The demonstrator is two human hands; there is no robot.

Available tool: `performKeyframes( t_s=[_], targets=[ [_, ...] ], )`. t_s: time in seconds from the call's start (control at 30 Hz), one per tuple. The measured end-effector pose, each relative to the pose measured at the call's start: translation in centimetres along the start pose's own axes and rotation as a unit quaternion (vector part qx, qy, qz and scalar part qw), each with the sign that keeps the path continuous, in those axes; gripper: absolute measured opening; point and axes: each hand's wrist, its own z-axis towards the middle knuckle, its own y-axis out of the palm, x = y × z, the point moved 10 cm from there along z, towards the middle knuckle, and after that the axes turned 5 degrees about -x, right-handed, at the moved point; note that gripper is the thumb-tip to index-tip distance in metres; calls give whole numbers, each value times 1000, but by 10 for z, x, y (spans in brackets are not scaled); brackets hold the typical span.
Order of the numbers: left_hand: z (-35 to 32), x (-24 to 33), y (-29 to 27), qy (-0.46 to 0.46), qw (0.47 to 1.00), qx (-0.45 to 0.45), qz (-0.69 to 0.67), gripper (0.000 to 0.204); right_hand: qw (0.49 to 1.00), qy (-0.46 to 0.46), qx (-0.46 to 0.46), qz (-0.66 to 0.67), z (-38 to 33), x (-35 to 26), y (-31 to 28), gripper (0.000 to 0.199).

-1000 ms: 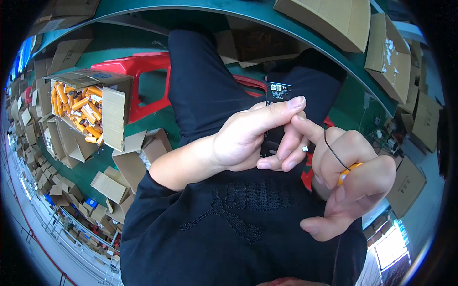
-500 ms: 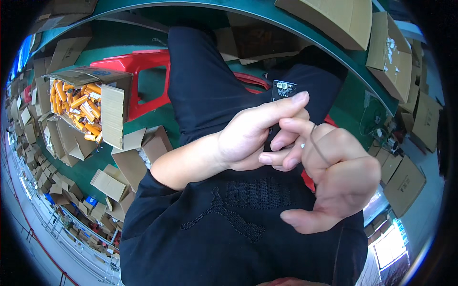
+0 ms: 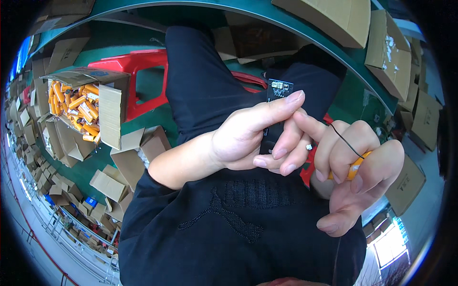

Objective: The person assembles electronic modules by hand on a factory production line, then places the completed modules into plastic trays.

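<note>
My left hand (image 3: 241,138) is closed on a narrow black circuit board (image 3: 280,87) with small white sockets at its top end. The thumb lies along the board, and the fingers cover most of its lower part. To the right, my right hand (image 3: 377,174) curls round an orange cylindrical battery (image 3: 354,170), which shows only between the fingers. A thin black wire (image 3: 347,141) loops over those fingers. Beside the left fingertips is a small white connector (image 3: 309,147). My right index finger reaches to the left hand's fingers, near the board.
An open cardboard box (image 3: 111,114) full of orange cylinders stands at the left, by a red plastic stool (image 3: 149,53). More cartons (image 3: 109,183) lie on the green floor. At the upper right, beside a curved table edge, an open box (image 3: 403,83) holds small white bits.
My right hand has shifted right and turned, bringing the orange battery and the white connector into sight. The left hand, still on the board, has moved slightly left.
</note>
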Motion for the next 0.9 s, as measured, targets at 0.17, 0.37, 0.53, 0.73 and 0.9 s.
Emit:
performKeyframes(
  t_s=[0.17, 0.37, 0.53, 0.73, 0.9],
  targets=[
    [-2, 0, -2, -7, 1000, 20, 6, 74, 1000, 13, -1, -8, 2, 1, 1, 56],
    [-6, -3, -9, -43, 997, 57, 14, 71, 997, 26, -15, -69, 3, 2, 7, 55],
    [-10, -8, -12, -62, 996, 70, -7, 70, 994, 59, 3, -87, 1, 3, 15, 53],
    [-9, -12, -7, -51, 997, 39, -46, 71, 999, 27, 21, -11, -3, 11, 8, 48],
    [0, -7, 3, -9, 997, -25, -78, 72, 981, -61, 90, 161, -18, 14, -14, 33]
  ],
)
